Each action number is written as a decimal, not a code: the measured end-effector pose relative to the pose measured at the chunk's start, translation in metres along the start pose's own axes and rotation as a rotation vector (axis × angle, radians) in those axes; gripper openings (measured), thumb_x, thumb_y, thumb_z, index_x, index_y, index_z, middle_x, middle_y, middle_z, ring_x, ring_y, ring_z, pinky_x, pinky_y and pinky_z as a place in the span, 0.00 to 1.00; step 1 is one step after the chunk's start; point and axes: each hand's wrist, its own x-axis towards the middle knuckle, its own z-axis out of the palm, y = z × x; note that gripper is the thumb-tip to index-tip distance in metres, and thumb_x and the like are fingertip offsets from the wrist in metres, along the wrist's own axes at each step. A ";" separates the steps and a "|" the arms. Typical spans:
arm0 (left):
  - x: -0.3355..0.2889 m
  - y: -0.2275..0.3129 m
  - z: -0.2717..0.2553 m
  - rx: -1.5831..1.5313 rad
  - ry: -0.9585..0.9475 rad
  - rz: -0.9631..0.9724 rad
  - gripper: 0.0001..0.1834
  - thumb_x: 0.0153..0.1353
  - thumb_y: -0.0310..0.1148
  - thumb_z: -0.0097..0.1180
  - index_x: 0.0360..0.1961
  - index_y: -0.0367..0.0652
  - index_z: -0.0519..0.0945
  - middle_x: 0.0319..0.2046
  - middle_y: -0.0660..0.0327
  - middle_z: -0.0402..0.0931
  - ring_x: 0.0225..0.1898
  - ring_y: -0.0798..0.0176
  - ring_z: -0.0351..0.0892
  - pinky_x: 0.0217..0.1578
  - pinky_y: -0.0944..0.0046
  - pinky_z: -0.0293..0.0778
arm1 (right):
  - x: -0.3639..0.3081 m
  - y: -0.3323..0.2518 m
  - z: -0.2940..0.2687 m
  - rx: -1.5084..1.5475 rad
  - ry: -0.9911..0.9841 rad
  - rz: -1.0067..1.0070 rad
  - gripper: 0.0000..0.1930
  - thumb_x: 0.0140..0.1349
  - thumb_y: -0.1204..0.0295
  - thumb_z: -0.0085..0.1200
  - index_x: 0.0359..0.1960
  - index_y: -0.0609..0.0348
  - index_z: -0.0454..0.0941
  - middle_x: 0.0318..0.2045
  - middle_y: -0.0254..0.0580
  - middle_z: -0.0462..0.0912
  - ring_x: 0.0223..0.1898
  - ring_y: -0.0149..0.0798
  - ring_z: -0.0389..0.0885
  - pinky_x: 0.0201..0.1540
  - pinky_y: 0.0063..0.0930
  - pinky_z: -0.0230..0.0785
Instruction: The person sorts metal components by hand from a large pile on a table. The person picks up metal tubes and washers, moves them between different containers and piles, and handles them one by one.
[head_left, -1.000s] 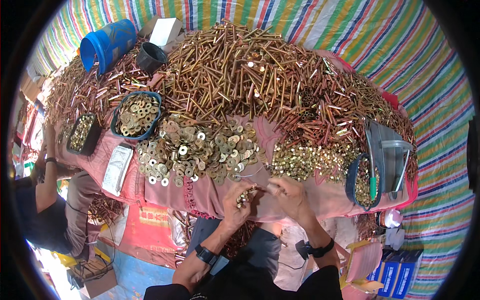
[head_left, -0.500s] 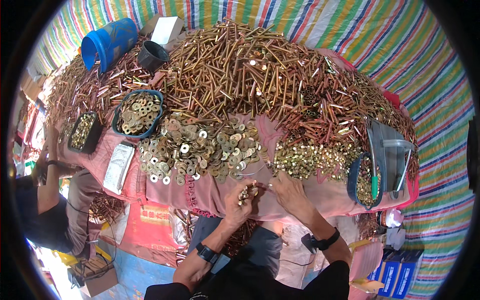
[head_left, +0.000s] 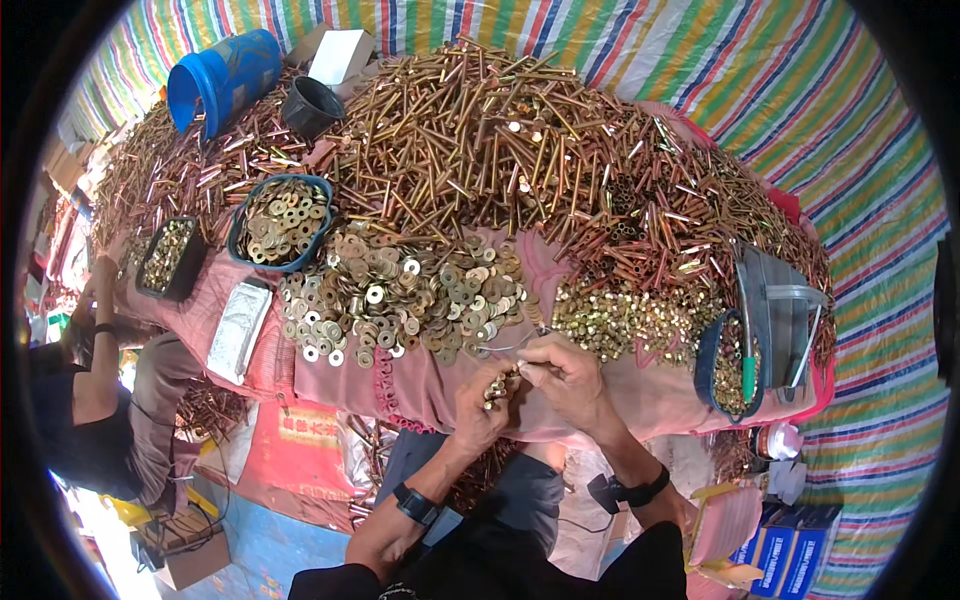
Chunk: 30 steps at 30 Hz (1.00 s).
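Note:
My left hand (head_left: pixel 476 418) is closed around several brass-coloured bolts (head_left: pixel 495 390), their ends showing between thumb and fingers. Close against it, my right hand (head_left: pixel 570 385) pinches at the bolt ends; whatever lies between its fingertips is too small to make out. Both hands are over the near edge of the pink cloth (head_left: pixel 650 390). Just beyond them lies a loose pile of flat washers (head_left: pixel 400 300), with a spread of small brass-coloured nuts (head_left: pixel 640 315) to its right. A thin pale wire (head_left: pixel 500 348) runs by my right fingertips.
Behind is a large heap of long metal bolts and sleeves (head_left: pixel 450 140). A washer-filled tub (head_left: pixel 236 240), two nut tubs (head_left: pixel 165 290) (head_left: pixel 708 385), a blue bucket (head_left: pixel 235 80) and a black cup (head_left: pixel 312 108) stand around. A grey scoop-like container (head_left: pixel 765 310) sits right. A co-worker's arm (head_left: pixel 97 370) reaches in left.
My right hand has moved slightly left, and its fingertips have come from the nuts' edge to the bolts in my left hand. My left hand stays nearly in place, holding the bolts.

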 end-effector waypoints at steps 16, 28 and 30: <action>0.003 0.005 -0.002 -0.063 -0.019 -0.049 0.16 0.63 0.17 0.54 0.52 0.36 0.82 0.36 0.54 0.83 0.36 0.59 0.86 0.40 0.62 0.80 | 0.000 -0.013 0.012 -0.101 0.090 -0.170 0.08 0.60 0.82 0.68 0.40 0.62 0.84 0.39 0.45 0.86 0.38 0.39 0.87 0.41 0.31 0.80; 0.008 0.009 -0.006 -0.161 -0.043 -0.123 0.11 0.66 0.17 0.61 0.48 0.35 0.85 0.36 0.60 0.83 0.36 0.69 0.80 0.38 0.67 0.76 | -0.007 -0.016 0.009 -0.157 0.004 -0.065 0.14 0.64 0.74 0.68 0.49 0.65 0.83 0.40 0.47 0.82 0.37 0.42 0.84 0.42 0.32 0.77; 0.007 0.011 -0.008 -0.191 -0.057 -0.161 0.11 0.65 0.16 0.60 0.48 0.35 0.85 0.37 0.60 0.84 0.37 0.69 0.80 0.39 0.68 0.76 | -0.009 -0.015 0.010 -0.127 0.005 0.065 0.13 0.63 0.73 0.70 0.45 0.66 0.83 0.37 0.45 0.83 0.36 0.40 0.85 0.40 0.30 0.77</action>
